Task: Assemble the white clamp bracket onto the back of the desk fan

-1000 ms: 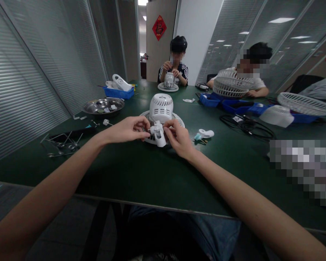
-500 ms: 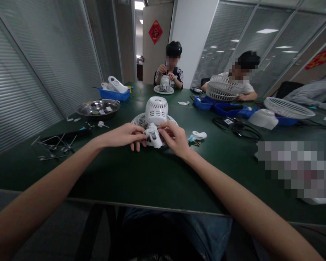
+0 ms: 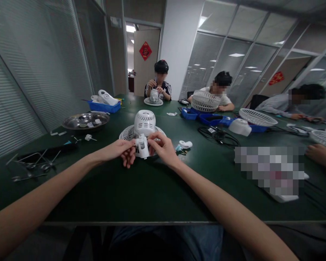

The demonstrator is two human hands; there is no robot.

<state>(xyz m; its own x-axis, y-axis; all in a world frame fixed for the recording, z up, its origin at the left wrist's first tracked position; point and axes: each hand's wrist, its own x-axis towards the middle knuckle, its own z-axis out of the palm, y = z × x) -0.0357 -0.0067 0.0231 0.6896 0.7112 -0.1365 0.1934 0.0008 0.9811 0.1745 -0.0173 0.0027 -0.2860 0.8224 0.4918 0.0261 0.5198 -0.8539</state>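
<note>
A white fan motor housing stands on a round white fan grille in the middle of the dark green table. In front of it both hands pinch a small white plastic fan part. My left hand grips its left side with thumb and fingers closed. My right hand holds its right side, fingers curled round it. A small white and light-blue piece lies just right of my right hand.
A steel bowl with small parts and a blue bin sit at the left, metal rods near the left edge. Black cable, blue trays and fan grilles lie at the right. Three people work at the far side.
The view has swung up and to the right, showing more of the room. Both hands stay on the small white part, which has turned slightly in front of the motor housing.
</note>
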